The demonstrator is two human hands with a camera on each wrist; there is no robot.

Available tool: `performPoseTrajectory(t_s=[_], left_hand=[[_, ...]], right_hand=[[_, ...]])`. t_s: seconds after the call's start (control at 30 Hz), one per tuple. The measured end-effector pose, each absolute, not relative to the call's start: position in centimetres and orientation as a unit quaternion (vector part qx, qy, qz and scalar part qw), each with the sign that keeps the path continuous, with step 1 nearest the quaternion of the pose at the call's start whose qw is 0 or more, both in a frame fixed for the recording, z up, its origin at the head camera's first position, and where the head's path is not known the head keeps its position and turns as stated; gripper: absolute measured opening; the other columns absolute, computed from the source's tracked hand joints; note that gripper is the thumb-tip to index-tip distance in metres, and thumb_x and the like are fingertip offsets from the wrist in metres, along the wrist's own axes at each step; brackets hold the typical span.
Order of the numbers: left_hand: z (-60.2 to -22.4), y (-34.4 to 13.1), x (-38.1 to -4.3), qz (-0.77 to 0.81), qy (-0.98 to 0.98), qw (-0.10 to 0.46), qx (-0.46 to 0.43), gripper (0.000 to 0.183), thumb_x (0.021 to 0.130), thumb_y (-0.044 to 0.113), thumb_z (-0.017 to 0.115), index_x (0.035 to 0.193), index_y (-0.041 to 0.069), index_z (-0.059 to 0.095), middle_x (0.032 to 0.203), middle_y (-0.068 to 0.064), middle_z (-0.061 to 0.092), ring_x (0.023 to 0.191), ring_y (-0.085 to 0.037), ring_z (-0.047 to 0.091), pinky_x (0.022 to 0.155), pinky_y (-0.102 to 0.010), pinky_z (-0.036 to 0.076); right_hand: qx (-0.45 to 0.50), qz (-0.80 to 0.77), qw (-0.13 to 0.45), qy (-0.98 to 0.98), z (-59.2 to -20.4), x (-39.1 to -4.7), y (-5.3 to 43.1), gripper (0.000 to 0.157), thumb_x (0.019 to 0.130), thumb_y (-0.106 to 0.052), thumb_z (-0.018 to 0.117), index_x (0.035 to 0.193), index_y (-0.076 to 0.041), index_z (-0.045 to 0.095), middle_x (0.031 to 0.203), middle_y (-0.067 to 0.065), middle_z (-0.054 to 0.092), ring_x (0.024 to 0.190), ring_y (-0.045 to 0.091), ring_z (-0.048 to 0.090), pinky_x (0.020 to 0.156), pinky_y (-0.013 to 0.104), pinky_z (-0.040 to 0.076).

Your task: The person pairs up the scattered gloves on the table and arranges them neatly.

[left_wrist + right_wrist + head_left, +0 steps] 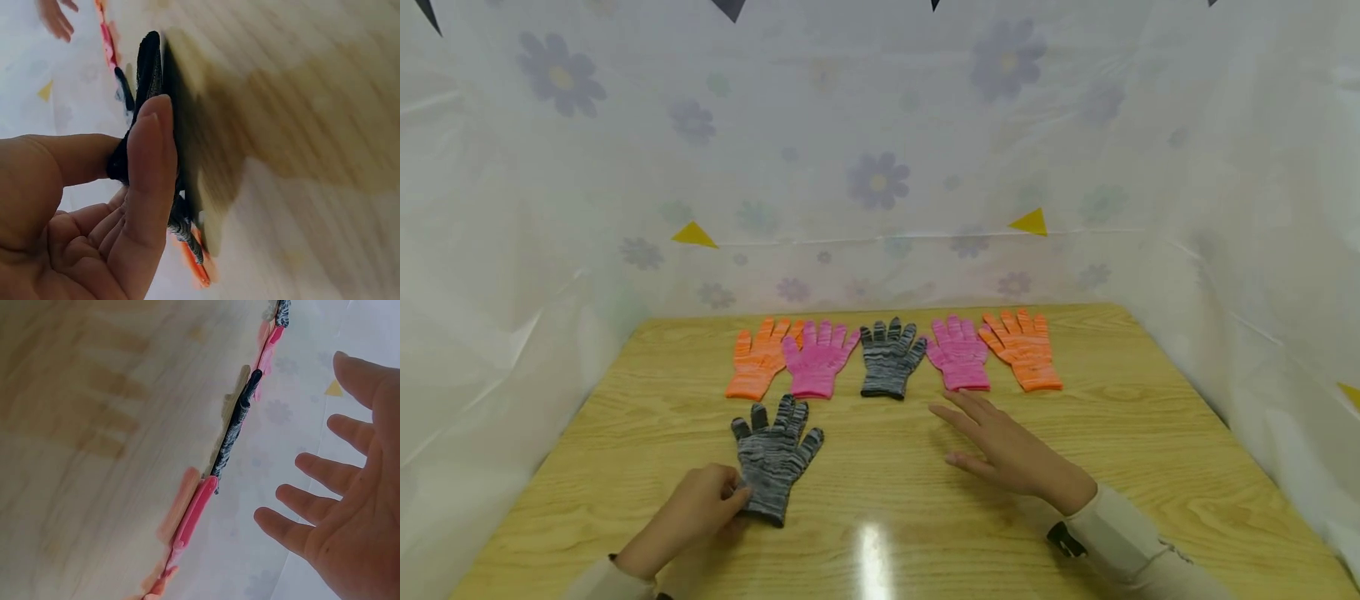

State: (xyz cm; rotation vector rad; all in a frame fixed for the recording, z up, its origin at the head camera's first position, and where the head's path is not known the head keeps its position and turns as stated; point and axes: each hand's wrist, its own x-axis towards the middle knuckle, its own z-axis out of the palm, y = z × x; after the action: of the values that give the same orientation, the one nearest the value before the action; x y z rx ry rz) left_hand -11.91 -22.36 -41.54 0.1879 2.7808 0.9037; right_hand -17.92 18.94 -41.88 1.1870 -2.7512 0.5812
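The left hand [692, 504] reaches in from the lower left, its thumb and forefinger pressed toward each other in a pinch while other fingers curl toward the palm. The right hand [1011, 450] is poised in the air, back upward, all 5 digits spread and slightly bent, directed leftward. Pale long sleeves [1120, 533] cover the 2 forearms.

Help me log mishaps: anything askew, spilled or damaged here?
One gray-black glove sits apart, in front of the row of five gloves, its cuff pinched in the left hand, so that's probably deliberate. No spill or damage shows.
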Motion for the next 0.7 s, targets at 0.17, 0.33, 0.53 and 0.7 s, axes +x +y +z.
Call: performPoseTrajectory(t_s=[0.17,0.33,0.53,0.7], left_hand=[[-41.9,-21.6,-11.9,0.266,0.959,0.088,0.046,0.033,0.085,0.013,0.069,0.059,0.011,0.048,0.051,0.002,0.044,0.045,-0.009,0.04,0.043,-0.021,0.029],[-42.0,-21.1,-12.1,0.229,0.969,0.077,0.047,0.037,0.083,0.018,0.073,0.058,0.012,0.046,0.052,0.002,0.041,0.047,-0.01,0.036,0.045,-0.023,0.027],[-42.2,-21.2,-12.1,0.207,0.975,0.062,0.043,0.03,0.08,0.023,0.077,0.071,0.009,0.052,0.057,0.001,0.048,0.05,-0.011,0.042,0.045,-0.025,0.034],[-42.6,-21.2,-11.9,0.186,0.98,0.0,0.066,0.038,0.075,0.023,0.081,0.091,0.005,0.051,0.063,0.003,0.049,0.053,-0.01,0.044,0.047,-0.026,0.037]], right_hand=[[0.39,0.191,0.04,-0.9,-41.9,-17.9,18.8,0.069,0.092,-0.032,0.064,0.151,-0.024,0.029,0.155,0.01,0.027,0.14,0.032,0.029,0.103,0.06,0.036],[0.394,0.189,0.039,-0.898,-42.0,-17.9,18.5,0.067,0.092,-0.032,0.064,0.15,-0.019,0.032,0.156,0.012,0.026,0.14,0.034,0.03,0.104,0.058,0.036],[0.393,0.183,0.022,-0.901,-41.9,-17.9,18.3,0.066,0.094,-0.034,0.061,0.15,-0.014,0.033,0.157,0.012,0.023,0.141,0.034,0.027,0.105,0.058,0.034],[0.397,0.171,0.023,-0.901,-42.0,-18.0,18.3,0.067,0.094,-0.036,0.061,0.15,-0.015,0.031,0.157,0.012,0.023,0.141,0.034,0.027,0.106,0.056,0.034]])
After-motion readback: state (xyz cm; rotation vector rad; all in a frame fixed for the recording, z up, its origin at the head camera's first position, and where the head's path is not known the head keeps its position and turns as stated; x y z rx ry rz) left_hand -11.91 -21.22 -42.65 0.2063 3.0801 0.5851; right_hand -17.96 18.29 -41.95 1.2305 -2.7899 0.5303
